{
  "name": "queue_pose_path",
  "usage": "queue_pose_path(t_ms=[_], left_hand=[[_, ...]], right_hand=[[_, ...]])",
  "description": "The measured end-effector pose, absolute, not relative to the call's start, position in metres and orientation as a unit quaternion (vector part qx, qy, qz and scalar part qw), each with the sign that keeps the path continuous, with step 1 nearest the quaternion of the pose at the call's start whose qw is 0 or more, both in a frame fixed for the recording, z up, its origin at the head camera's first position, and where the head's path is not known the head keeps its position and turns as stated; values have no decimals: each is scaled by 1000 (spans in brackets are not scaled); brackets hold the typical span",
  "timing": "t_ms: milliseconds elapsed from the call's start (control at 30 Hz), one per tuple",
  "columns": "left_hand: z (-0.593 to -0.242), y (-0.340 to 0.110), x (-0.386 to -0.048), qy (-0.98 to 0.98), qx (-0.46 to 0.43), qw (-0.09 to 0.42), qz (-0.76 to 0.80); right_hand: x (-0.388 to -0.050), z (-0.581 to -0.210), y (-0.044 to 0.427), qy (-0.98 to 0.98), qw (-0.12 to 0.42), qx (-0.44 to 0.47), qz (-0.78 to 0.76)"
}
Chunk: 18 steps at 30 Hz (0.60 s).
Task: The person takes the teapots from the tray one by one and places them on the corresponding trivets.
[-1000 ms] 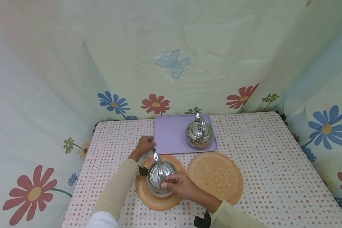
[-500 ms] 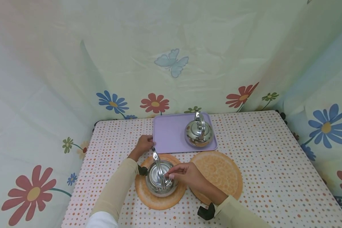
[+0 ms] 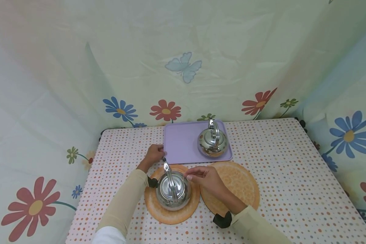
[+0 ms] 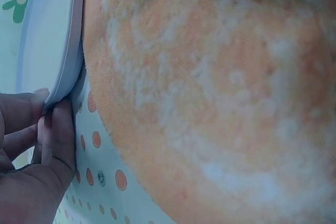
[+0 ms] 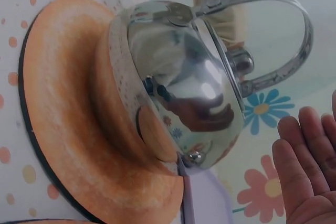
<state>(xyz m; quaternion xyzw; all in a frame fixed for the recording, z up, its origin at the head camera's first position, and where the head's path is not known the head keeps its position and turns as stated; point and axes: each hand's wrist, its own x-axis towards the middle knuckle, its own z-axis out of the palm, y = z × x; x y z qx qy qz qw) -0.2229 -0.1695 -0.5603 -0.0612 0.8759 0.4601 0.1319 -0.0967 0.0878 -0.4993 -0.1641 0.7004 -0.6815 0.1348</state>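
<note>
A shiny steel kettle (image 3: pixel 167 195) stands upright on the left round orange-brown placemat (image 3: pixel 170 218), its arched handle up. My right hand (image 3: pixel 205 179) hovers just right of this kettle, holding nothing. In the right wrist view its fingers (image 5: pixel 294 174) are loosely extended, apart from the kettle (image 5: pixel 184 61). My left hand (image 3: pixel 154 154) pinches the near left corner of a lilac tray (image 3: pixel 180 144). The left wrist view shows the thumb above and fingers below the rim of the tray (image 4: pixel 76 24). On the tray's right side sits a second steel kettle (image 3: pixel 213 146).
Another round placemat (image 3: pixel 242 183) lies to the right, partly under my right forearm. The table has a dotted cloth (image 3: pixel 286 189). A flowered curtain (image 3: pixel 219 67) hangs behind the table and along both sides.
My right hand has let go of the left kettle's handle and drawn away right and slightly back toward the tray. The kettle stays on its placemat; my left hand keeps its place at the tray.
</note>
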Motion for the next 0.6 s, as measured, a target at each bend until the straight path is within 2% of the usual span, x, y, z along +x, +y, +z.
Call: queue_pose_path(t_ms=[600], left_hand=[[-561, -170, -225, 878, -67, 140, 453]], right_hand=[[-107, -501, 99, 705, 98, -132, -690]])
